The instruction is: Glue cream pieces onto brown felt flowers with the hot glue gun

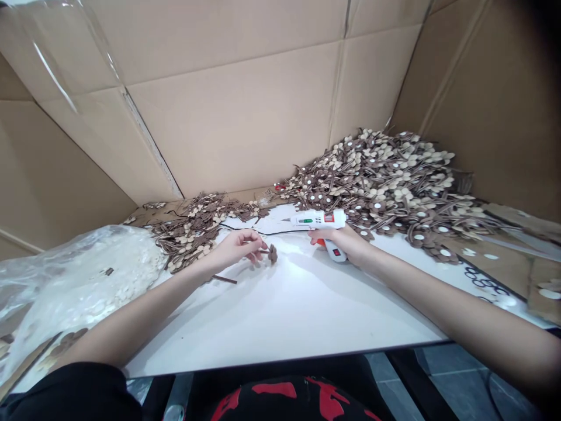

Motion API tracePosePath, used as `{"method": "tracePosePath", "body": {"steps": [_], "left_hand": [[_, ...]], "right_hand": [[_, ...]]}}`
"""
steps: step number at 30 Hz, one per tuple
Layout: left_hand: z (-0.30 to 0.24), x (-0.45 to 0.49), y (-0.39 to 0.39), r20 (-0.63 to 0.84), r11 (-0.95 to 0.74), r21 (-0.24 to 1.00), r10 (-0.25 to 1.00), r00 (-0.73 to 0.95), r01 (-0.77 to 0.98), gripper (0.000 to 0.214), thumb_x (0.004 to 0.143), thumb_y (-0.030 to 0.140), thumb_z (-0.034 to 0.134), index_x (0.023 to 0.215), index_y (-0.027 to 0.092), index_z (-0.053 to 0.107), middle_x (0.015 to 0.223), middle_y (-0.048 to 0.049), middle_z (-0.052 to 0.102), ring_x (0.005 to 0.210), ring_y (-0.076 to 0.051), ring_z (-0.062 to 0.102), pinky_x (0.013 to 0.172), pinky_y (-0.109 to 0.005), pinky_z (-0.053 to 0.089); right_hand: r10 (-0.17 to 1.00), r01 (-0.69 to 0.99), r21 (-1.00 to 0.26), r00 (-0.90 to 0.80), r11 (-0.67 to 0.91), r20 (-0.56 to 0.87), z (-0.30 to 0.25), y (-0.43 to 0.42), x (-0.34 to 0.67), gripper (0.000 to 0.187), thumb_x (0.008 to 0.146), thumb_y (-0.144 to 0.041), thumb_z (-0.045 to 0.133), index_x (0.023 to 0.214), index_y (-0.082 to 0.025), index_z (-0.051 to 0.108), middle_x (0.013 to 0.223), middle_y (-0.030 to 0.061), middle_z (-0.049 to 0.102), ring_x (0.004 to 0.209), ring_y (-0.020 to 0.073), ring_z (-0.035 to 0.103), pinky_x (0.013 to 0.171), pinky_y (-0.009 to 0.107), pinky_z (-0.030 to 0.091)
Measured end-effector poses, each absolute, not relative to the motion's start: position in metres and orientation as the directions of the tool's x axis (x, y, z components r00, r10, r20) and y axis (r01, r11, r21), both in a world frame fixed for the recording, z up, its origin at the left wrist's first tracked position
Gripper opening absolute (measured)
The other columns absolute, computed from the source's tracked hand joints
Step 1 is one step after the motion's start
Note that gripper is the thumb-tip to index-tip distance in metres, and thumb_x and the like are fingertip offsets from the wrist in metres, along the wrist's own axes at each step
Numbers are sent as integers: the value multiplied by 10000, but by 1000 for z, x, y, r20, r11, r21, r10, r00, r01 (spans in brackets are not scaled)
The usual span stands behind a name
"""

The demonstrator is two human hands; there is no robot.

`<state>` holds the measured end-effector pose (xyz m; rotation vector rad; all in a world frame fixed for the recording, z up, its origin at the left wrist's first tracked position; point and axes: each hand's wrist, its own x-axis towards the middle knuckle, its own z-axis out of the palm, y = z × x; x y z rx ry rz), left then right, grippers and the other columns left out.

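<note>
My right hand (339, 238) grips a white glue gun (322, 220) with an orange trigger, its nozzle pointing left over the white table (280, 316). My left hand (243, 245) rests on the table with its fingertips pinched on a small brown flower-shaped piece (272, 254). A thin brown stem (224, 279) lies just in front of the left wrist. The gun's black cord (263, 232) runs behind the left hand.
A big heap of brown and beige flower pieces (385, 181) fills the back right. A smaller heap (193, 228) lies at the back left. A clear plastic bag of pale round discs (79, 280) sits at the left. Cardboard walls (245, 111) surround the table.
</note>
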<state>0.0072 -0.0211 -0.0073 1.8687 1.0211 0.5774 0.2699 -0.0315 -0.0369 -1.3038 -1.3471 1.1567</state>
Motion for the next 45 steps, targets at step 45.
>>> {"method": "tracePosePath", "body": {"steps": [45], "left_hand": [[-40, 9, -23, 404, -723, 251, 682, 609, 644, 223, 803, 332, 520, 980, 209, 578, 909, -57, 588, 851, -186, 542, 737, -295, 433]], "right_hand": [[969, 467, -884, -227, 17, -101, -28, -43, 262, 116, 585, -246, 601, 540, -171, 524, 512, -20, 531, 500, 125, 461, 481, 240, 326]]}}
